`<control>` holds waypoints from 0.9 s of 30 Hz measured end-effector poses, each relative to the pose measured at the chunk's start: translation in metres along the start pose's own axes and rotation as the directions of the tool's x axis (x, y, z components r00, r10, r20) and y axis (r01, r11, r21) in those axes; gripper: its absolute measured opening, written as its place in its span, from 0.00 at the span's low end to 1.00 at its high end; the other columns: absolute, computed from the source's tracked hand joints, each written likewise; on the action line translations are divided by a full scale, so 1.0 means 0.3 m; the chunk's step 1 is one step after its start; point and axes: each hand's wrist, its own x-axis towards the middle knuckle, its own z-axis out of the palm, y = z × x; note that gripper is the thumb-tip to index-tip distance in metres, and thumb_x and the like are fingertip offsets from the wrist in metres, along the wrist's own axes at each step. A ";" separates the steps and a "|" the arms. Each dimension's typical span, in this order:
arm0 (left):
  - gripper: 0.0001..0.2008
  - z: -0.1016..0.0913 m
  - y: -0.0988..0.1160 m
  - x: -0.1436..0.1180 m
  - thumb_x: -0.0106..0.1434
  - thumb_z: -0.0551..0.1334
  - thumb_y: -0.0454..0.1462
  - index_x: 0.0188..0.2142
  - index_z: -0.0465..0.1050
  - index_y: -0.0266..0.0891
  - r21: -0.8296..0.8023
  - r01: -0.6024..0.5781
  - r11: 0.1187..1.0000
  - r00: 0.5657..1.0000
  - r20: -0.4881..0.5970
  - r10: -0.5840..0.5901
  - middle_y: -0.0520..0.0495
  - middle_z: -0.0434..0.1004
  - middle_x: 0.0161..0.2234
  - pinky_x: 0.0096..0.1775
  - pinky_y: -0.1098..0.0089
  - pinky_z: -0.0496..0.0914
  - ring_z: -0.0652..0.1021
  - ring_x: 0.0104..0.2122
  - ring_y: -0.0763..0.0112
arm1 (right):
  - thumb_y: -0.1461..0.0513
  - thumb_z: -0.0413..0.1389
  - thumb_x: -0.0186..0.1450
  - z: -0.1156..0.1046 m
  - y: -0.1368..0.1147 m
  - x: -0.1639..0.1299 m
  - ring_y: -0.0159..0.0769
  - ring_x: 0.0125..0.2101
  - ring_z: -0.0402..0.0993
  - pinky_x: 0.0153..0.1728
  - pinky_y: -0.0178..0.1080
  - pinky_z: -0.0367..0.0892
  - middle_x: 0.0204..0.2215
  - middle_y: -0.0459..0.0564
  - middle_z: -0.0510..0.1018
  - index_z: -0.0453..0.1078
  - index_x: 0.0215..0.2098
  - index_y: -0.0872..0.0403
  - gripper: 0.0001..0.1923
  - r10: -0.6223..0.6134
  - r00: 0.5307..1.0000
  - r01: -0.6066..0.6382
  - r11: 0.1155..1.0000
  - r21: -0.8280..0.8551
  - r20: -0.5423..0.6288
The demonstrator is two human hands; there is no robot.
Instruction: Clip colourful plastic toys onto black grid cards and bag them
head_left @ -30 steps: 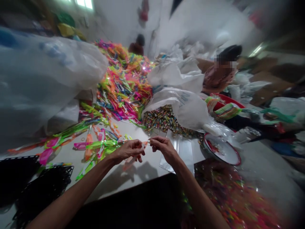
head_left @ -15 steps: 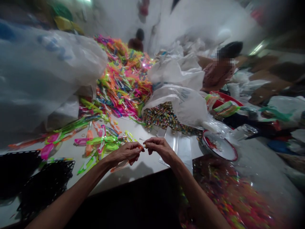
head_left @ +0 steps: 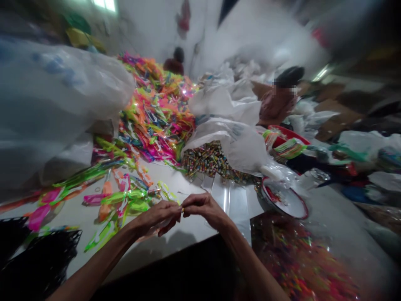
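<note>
My left hand (head_left: 164, 215) and my right hand (head_left: 203, 207) meet fingertip to fingertip above the white table (head_left: 147, 255). Between them shows a tiny yellowish piece (head_left: 182, 210), pinched by the right thumb and fingers. The left fingertips are closed against it; what else they hold is hidden. Just left of the hands lie loose bright translucent plastic pieces (head_left: 138, 200) in green, pink and orange. Beyond the hands is a heap of small multicoloured cylindrical pieces (head_left: 203, 161), partly under a white plastic bag (head_left: 242, 146).
A tall pile of neon plastic pieces (head_left: 159, 113) rises at the back, beside a large clouded plastic bag (head_left: 62, 92). Black mesh-edged trays (head_left: 46, 255) are at lower left. Right are clear plastic sheets (head_left: 234, 200), a red-rimmed white basin (head_left: 291, 205) and a person (head_left: 277, 104).
The view has shifted slightly, so the scene sits lower and further left. My hands remain together at the fingertips; the orange bit seen at the left fingertips before no longer shows.
</note>
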 end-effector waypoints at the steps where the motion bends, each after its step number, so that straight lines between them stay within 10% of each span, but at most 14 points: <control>1: 0.20 -0.002 -0.011 0.007 0.62 0.51 0.51 0.27 0.66 0.36 0.021 -0.001 1.000 1.000 0.003 0.000 0.57 0.58 0.11 0.19 0.74 0.50 0.57 0.12 0.79 | 0.59 0.67 0.50 0.002 -0.002 -0.001 0.32 0.27 0.73 0.32 0.35 0.67 0.25 0.48 0.78 0.79 0.30 0.56 0.12 -0.003 1.000 0.003 1.000 -0.004 -0.001; 10: 0.23 -0.104 -0.006 0.016 0.60 0.51 0.55 0.27 0.65 0.38 0.355 0.039 0.934 0.999 0.002 -0.043 0.56 0.59 0.15 0.19 0.74 0.52 0.60 0.13 0.77 | 0.57 0.68 0.48 -0.008 0.051 0.058 0.33 0.25 0.72 0.31 0.37 0.66 0.24 0.49 0.77 0.78 0.35 0.57 0.18 0.114 0.993 -0.114 0.993 0.003 -0.031; 16: 0.21 -0.255 0.067 -0.014 0.63 0.53 0.50 0.22 0.59 0.37 0.661 0.030 0.750 0.979 -0.169 0.110 0.54 0.58 0.21 0.26 0.73 0.51 0.60 0.23 0.76 | 0.60 0.63 0.51 -0.179 0.064 0.218 0.35 0.29 0.71 0.31 0.37 0.65 0.29 0.52 0.76 0.77 0.30 0.60 0.11 -0.147 0.923 -0.075 0.837 -0.542 -0.355; 22: 0.19 -0.229 0.061 0.056 0.67 0.48 0.48 0.26 0.62 0.38 0.774 -0.025 0.633 0.971 -0.130 0.198 0.54 0.62 0.23 0.28 0.73 0.55 0.64 0.24 0.76 | 0.52 0.60 0.58 -0.083 -0.032 0.230 0.31 0.28 0.71 0.27 0.33 0.66 0.38 0.52 0.75 0.72 0.49 0.54 0.23 -0.066 0.998 0.062 0.945 -0.322 -0.003; 27: 0.14 -0.177 0.031 0.084 0.68 0.48 0.44 0.34 0.65 0.38 0.862 -0.034 0.505 0.951 -0.128 0.281 0.50 0.70 0.31 0.44 0.66 0.61 0.70 0.33 0.70 | 0.53 0.56 0.63 -0.048 -0.022 0.192 0.31 0.27 0.67 0.25 0.32 0.62 0.29 0.49 0.71 0.76 0.33 0.55 0.14 -0.122 0.992 0.123 0.812 -0.570 0.040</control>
